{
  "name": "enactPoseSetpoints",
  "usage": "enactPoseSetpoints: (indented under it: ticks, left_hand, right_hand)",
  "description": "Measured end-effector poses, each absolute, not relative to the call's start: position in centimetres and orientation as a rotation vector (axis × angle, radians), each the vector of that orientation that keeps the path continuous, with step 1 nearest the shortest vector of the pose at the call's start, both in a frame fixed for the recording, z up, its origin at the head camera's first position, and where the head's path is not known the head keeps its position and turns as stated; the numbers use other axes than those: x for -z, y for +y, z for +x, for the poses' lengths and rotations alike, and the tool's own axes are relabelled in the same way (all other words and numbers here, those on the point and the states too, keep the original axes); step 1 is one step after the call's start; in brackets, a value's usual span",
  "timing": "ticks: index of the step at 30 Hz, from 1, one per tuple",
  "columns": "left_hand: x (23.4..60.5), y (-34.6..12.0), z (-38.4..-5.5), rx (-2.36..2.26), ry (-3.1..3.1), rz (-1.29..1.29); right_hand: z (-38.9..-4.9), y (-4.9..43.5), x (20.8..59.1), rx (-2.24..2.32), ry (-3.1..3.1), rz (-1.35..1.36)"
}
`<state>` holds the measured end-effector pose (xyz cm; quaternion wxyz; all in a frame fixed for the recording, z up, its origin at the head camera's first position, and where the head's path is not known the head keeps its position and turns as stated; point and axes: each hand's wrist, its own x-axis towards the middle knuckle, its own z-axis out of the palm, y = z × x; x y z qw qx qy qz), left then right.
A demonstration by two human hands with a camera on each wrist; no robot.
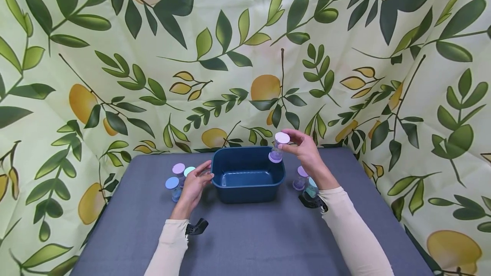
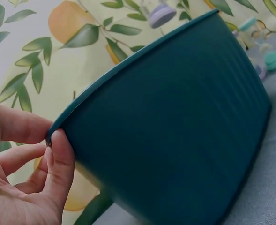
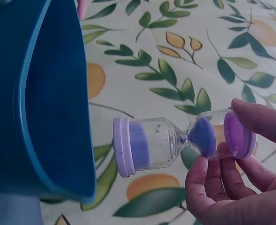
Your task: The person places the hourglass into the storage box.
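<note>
No text, label, brand, number or sign is legible in the head, left wrist or right wrist view

Surface (image 1: pixel 245 237): grey-blue, lower half of frame | centre: dark-blue bin (image 1: pixel 245 195), upright | left of centre: blue-topped timer (image 1: pixel 174 188), lilac-topped timer (image 1: pixel 178 168), mint-topped timer (image 1: pixel 188 171), clustered | right of centre: purple-lidded timer (image 1: pixel 300 178), teal-lidded timer (image 1: pixel 312 188), partly hidden
</note>
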<state>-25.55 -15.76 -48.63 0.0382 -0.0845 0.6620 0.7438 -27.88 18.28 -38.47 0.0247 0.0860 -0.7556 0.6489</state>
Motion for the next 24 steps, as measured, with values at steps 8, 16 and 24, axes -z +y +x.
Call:
enactPoseSetpoints:
  ticks: [8,16,24]
  left_hand:
    - [48.7,-15.8,-25.7,-2.295,2.012,-0.226]
    - [48.6,-15.8,-25.6,-2.314,2.001,-0.212]
    - [48.5,-15.6,-25.4,-2.295,2.016,-0.228]
  right_hand:
    - [-28.5,15.5,38.6,-2.091,-2.311,0.299]
    - [-29.1,11.9,39.1,-2.144,-2.284,0.309]
    - [-29.7,9.0,40.2,-2.176,-2.331,0.285]
